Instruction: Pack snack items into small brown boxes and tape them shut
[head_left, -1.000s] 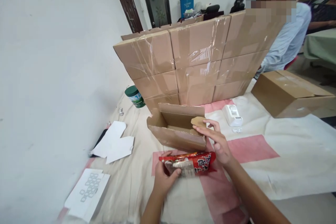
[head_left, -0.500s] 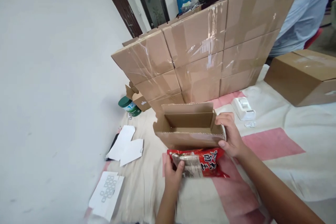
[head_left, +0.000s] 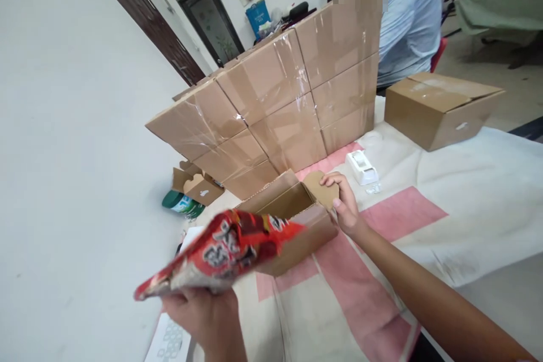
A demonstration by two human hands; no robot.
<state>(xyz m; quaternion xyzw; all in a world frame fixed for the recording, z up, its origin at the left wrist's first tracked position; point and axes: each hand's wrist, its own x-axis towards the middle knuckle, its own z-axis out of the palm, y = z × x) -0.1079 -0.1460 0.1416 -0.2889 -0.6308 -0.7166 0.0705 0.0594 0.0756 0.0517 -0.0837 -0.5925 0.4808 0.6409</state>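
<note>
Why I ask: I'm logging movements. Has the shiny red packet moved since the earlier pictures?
Yes. Judged against the pale pink-striped cloth, the shiny red packet, held by the left hand, has moved up and leftward in view.

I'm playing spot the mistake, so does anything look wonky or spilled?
Nothing looks spilled near the red packet or open box. The wall of taped boxes looks wonky, but the door slants too, so probably the camera is tilted. The big box on the right has a top flap that seems slightly lifted.
</note>
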